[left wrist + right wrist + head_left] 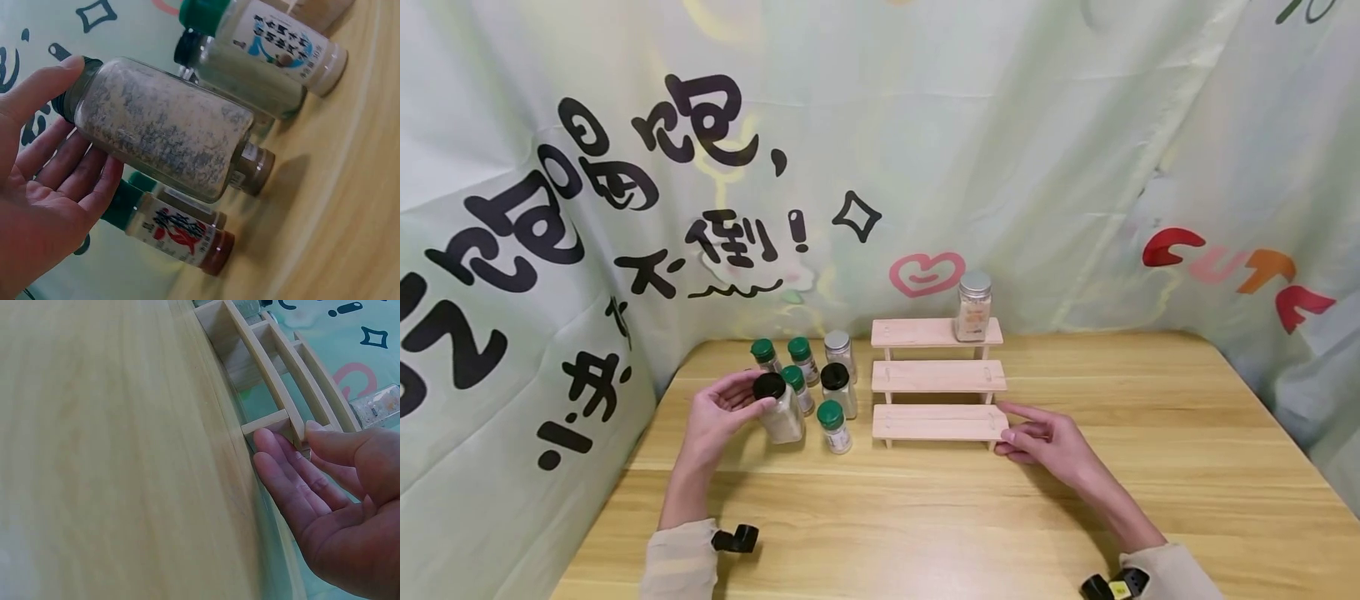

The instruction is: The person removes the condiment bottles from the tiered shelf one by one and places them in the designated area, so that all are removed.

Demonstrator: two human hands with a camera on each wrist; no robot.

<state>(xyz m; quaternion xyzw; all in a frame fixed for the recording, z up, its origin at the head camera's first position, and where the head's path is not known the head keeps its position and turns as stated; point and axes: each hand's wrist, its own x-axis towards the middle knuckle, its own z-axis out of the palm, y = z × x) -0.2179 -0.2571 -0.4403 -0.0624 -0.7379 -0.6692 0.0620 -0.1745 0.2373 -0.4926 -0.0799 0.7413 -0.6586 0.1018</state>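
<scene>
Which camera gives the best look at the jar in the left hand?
The left wrist view: the jar fills the frame, its pale speckled powder clear against the left hand. The head view shows it small, black lid up. The right wrist view misses it.

surface: light wood-grain top (925, 517), curtained on three sides
rack: pale wooden three-step rack (937, 377) stands on the surface near its middle, toward the back
top step: one silver-lidded jar (973, 308) at its right end
jar cluster: stands on the surface just left of the rack: green-capped bottles (833, 426), a black-lidded jar (838, 389), a silver-lidded one (839, 353)
right hand: right hand (1045, 442) rests on the surface, fingers (275, 453) touching the rack's lowest step at its right end
</scene>
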